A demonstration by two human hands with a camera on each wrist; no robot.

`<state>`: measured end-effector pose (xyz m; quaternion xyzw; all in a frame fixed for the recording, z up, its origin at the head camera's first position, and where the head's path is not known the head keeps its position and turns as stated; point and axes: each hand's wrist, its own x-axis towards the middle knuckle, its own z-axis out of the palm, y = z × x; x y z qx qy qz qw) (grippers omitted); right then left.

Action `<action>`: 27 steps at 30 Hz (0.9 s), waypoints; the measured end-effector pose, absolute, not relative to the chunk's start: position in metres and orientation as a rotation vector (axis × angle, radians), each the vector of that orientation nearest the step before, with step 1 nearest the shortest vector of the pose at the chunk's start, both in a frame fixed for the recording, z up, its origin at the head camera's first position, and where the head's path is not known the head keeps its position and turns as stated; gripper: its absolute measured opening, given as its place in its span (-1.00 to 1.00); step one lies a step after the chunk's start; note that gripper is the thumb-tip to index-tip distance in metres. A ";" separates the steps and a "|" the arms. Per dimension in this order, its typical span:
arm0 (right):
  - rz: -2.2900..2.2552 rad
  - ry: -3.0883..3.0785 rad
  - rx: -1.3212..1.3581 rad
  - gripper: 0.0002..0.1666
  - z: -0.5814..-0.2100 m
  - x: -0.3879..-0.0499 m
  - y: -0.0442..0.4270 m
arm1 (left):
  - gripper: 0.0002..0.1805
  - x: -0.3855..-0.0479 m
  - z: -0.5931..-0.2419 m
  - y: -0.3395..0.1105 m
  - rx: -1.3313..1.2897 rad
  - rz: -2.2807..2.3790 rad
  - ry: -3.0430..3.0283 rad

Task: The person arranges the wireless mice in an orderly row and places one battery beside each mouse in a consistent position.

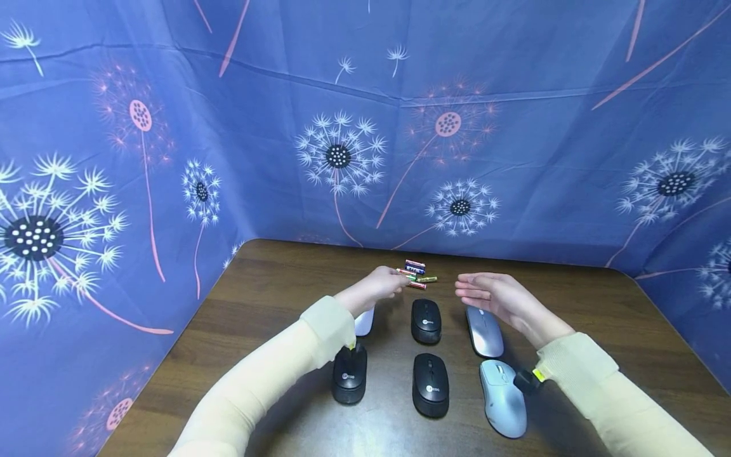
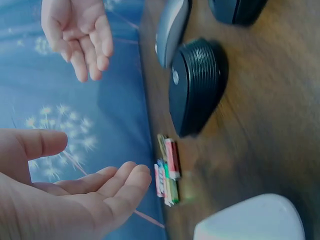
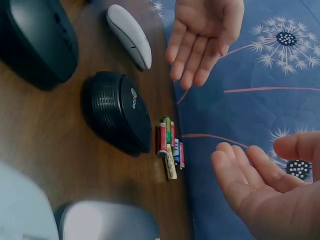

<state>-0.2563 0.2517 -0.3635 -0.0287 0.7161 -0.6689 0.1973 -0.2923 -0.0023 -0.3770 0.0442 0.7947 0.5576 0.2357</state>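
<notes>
Both hands hover over the table, palms facing each other, holding nothing. My left hand is above the white mouse, beside a small pile of batteries; its fingers are relaxed in the left wrist view. My right hand is over the far end of the grey mouse, fingers extended, thumb apart in the right wrist view. Between the hands, nearer me than the batteries, lies a black mouse. The batteries are red, green, blue and yellow.
Nearer me on the brown table stand a black mouse below my left wrist, another black mouse in the middle, and a pale blue mouse at the right. A blue dandelion-patterned cloth hangs behind the table and at its sides.
</notes>
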 end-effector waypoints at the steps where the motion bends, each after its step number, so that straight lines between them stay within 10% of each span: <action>1: -1.893 1.975 -0.073 -0.41 -0.364 -0.259 0.250 | -0.58 -0.296 -0.379 -0.003 0.102 1.551 2.153; 27: -1.997 1.750 0.240 -0.39 -0.414 -0.310 0.217 | -0.54 -0.340 -0.422 0.008 -0.080 1.621 2.099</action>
